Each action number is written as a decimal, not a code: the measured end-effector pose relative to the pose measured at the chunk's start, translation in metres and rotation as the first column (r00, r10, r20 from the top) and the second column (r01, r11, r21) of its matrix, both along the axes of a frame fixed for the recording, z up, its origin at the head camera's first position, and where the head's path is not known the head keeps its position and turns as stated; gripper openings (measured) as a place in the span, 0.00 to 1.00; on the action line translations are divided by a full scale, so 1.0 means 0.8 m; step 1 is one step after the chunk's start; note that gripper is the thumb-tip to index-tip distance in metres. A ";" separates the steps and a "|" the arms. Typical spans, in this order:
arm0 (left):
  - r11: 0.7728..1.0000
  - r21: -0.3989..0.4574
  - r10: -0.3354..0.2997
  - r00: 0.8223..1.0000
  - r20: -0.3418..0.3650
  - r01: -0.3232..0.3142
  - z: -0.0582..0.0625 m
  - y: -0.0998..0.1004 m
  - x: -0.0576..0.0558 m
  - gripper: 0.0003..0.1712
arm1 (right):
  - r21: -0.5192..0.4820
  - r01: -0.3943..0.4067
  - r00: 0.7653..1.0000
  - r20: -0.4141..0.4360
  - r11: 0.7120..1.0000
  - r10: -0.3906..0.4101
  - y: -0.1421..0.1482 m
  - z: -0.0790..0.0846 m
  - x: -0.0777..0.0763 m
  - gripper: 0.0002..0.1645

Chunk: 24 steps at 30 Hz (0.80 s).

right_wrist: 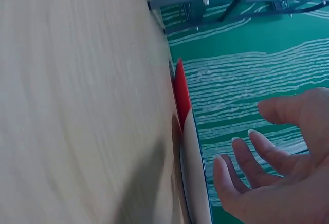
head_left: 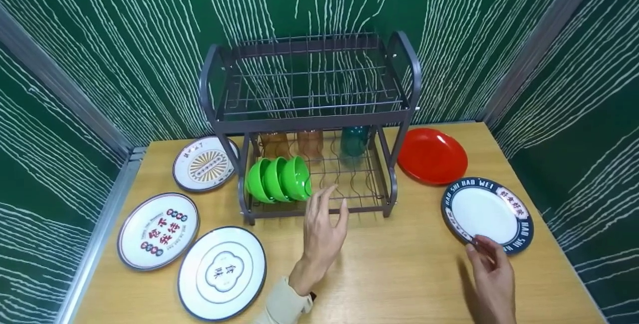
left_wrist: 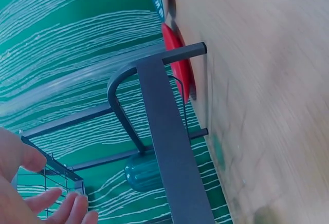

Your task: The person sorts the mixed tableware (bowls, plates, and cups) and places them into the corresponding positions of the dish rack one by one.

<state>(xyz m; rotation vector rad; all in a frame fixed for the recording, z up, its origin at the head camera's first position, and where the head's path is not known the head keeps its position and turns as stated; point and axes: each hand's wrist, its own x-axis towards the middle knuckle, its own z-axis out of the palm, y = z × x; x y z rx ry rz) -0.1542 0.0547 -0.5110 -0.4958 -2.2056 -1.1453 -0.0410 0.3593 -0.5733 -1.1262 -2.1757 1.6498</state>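
My left hand (head_left: pixel 322 236) hovers before the front edge of the dark dish rack (head_left: pixel 314 123), its fingers loosely extended and holding nothing. Just beyond its fingertips, three green bowls (head_left: pixel 298 178) stand on their sides in a row on the lower tier. On the right, my right hand (head_left: pixel 493 276) is by the near rim of a white plate with a dark blue lettered border (head_left: pixel 486 214). In the right wrist view its fingers (right_wrist: pixel 252 165) are bent loosely, with a gap between them and the thumb. Behind that plate lies a red plate (head_left: pixel 433 157).
Three patterned white plates lie left of the rack: a sunburst one (head_left: pixel 207 164), a red-lettered one (head_left: pixel 159 231) and a flower-outlined one (head_left: pixel 222 273). Amber cups (head_left: pixel 310 144) and a teal cup (head_left: pixel 354 142) stand at the lower tier's back. Green walls (head_left: pixel 574 114) enclose the table.
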 end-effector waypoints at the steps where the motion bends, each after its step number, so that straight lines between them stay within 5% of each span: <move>1: 1.000 -0.005 -0.015 1.000 0.001 0.015 0.001 0.003 0.001 0.19 | 0.004 0.017 1.000 0.012 1.000 -0.017 0.006 0.000 0.000 0.33; 11: 0.992 -0.051 -0.115 0.993 0.003 0.115 0.000 0.039 0.000 0.20 | 0.076 0.137 0.987 0.076 0.988 -0.143 0.055 -0.004 0.005 0.33; 24: 0.990 -0.098 -0.100 0.995 0.015 0.101 -0.024 0.075 -0.005 0.22 | 0.066 0.182 0.977 0.102 0.981 -0.188 0.085 -0.002 -0.003 0.42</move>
